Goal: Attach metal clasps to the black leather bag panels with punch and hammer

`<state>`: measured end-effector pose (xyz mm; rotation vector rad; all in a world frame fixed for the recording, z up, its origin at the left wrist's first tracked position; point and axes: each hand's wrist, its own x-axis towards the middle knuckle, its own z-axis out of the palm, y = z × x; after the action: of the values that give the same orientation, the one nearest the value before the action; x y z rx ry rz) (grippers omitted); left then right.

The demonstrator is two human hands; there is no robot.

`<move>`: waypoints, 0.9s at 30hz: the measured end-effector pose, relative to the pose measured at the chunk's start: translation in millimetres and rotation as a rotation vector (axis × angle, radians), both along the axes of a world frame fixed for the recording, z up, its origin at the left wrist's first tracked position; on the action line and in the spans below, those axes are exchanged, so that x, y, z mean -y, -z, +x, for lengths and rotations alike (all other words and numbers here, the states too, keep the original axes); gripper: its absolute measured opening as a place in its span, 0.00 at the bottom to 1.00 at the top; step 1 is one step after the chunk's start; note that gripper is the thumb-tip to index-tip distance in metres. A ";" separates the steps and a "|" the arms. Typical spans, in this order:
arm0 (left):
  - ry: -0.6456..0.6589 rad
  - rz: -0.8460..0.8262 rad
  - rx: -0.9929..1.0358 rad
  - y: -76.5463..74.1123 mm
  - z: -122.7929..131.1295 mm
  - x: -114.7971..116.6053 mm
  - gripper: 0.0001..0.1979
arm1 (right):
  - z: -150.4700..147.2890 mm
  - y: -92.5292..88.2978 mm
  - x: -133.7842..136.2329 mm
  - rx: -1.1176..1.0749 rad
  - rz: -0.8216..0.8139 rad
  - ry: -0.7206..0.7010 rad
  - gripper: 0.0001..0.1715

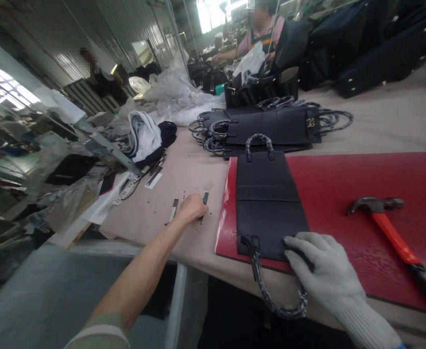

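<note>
A black bag panel (pixel 267 203) is laid flat on the red mat (pixel 343 179), its near handle (pixel 267 291) hanging past the desk (pixel 183 169) edge. It is pressed down at its near corner by the gloved right hand (pixel 325 276), fingers spread flat and gripping nothing, seemingly to stop it sliding. The bare left hand (pixel 192 208) is stretched to a small dark strip (pixel 205 198) on the desk, fingers curled over it; whether it is pinched cannot be told. A hammer (pixel 394 232) is laid close by on the mat.

Pressing gloved right hand (pixel 322 271) on black bag (pixel 271 203) lying on red mat (pixel 343 179); resting bare left hand (pixel 192 208) against small strip (pixel 205 198) on table (pixel 380 133).
</note>
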<state>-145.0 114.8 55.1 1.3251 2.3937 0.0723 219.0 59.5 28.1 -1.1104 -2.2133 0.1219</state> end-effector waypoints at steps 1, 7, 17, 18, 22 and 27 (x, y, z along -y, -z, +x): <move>-0.019 0.002 0.049 -1.5 -0.1 -0.1 0.06 | -0.1 0.5 -0.2 -0.004 -0.006 0.000 0.14; -0.053 0.129 0.442 -14.9 2.6 28.2 0.14 | -0.5 -1.5 5.9 -0.017 -0.063 0.004 0.11; -0.261 0.534 1.489 3.1 74.2 72.1 0.26 | -4.1 -8.5 13.0 -0.061 -0.138 0.019 0.09; -0.256 0.539 1.532 2.6 84.3 73.2 0.27 | -4.1 -8.6 13.0 -0.062 -0.139 0.021 0.09; -0.227 0.535 1.604 0.1 113.0 73.7 0.29 | -4.3 -8.7 13.0 -0.056 -0.142 0.027 0.09; -0.191 0.543 1.447 5.7 128.6 70.1 0.26 | -4.7 -9.5 12.9 -0.058 -0.147 0.030 0.10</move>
<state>-16.4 44.7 49.4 0.6910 1.1976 1.2955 214.3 46.6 37.6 -1.2030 -2.1633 0.3053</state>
